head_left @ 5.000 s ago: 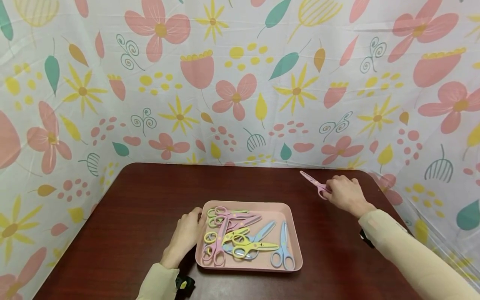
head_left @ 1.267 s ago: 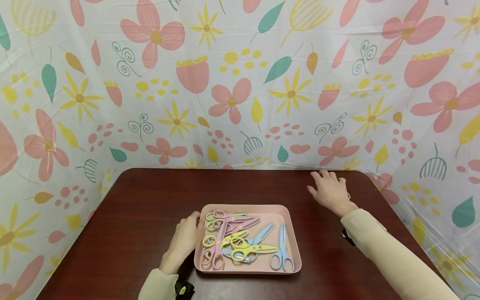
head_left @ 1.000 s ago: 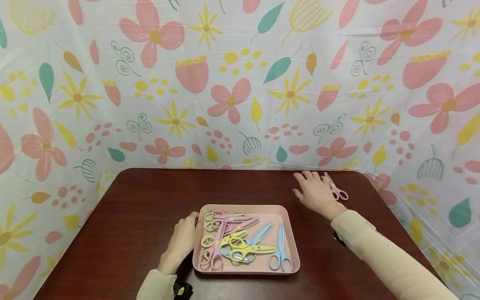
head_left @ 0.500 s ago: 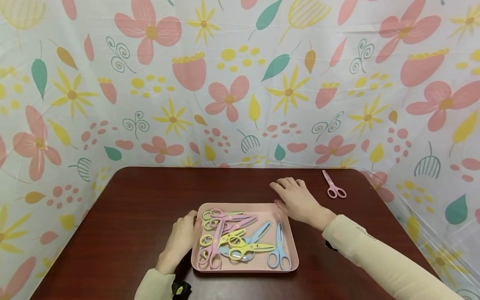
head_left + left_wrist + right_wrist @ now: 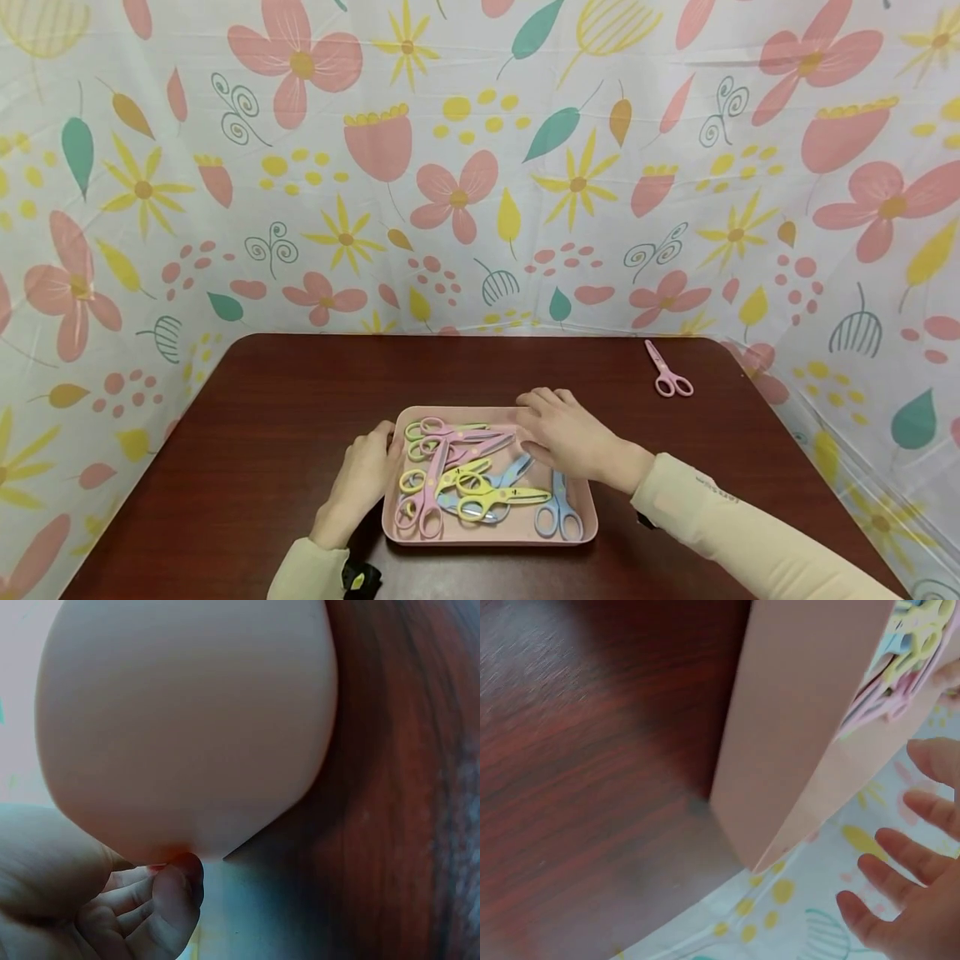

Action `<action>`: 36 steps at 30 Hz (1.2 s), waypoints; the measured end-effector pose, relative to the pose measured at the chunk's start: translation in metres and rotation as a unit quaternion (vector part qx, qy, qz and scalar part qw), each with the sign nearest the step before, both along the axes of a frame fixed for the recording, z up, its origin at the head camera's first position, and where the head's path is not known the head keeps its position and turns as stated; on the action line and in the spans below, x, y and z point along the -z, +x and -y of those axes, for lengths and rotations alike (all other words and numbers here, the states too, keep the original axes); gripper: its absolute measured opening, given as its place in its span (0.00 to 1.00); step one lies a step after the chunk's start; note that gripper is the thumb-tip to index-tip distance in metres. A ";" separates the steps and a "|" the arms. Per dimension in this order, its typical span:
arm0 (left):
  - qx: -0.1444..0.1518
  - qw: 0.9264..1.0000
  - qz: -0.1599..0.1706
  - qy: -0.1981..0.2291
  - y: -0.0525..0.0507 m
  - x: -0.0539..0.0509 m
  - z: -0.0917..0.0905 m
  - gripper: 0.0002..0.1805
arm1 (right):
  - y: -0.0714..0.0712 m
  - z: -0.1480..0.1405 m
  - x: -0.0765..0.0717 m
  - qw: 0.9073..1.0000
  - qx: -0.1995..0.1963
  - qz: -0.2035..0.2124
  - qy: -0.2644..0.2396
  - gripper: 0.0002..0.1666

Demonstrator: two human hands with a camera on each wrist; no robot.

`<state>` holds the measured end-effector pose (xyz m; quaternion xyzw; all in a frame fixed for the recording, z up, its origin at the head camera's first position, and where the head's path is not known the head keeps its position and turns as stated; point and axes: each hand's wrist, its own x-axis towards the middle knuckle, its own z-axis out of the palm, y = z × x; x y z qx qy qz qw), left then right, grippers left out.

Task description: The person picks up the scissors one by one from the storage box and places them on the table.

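Note:
A pink tray point(image 5: 525, 533) stands near the front of the dark wooden table, holding several pairs of scissors. Among them are yellow scissors point(image 5: 495, 496), pink scissors point(image 5: 427, 492), blue scissors point(image 5: 561, 508) and partly covered green scissors point(image 5: 415, 450). My left hand point(image 5: 362, 475) grips the tray's left rim; the left wrist view shows its curled fingers point(image 5: 169, 907) against the tray edge. Over the tray's right back part hovers my right hand point(image 5: 573, 437), fingers spread and holding nothing, hiding the blue blades' tips. One pair of pink scissors point(image 5: 666, 373) lies alone on the table.
The dark table point(image 5: 300, 400) ends at the back and right against a hanging flowered cloth point(image 5: 465, 167). The lone scissors lie close to the back right corner, blades towards the cloth.
My right hand lets go of the pink scissors at the table's back right, then moves left and nearer, over the tray. The left hand stays at the tray's rim.

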<state>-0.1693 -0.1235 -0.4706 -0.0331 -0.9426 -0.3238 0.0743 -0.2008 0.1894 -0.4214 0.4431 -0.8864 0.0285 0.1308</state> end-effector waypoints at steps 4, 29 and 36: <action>0.003 1.000 0.003 -0.001 0.000 -0.001 0.000 0.10 | 0.004 0.010 0.002 0.999 -0.036 -0.010 0.012 0.23; 0.008 1.000 0.030 -0.001 -0.001 -0.001 -0.001 0.13 | 0.046 0.087 0.005 0.992 -0.118 -0.007 0.038 0.08; 0.009 1.000 0.030 -0.003 0.000 -0.002 0.000 0.11 | 0.057 0.099 0.006 0.992 -0.112 0.058 0.002 0.05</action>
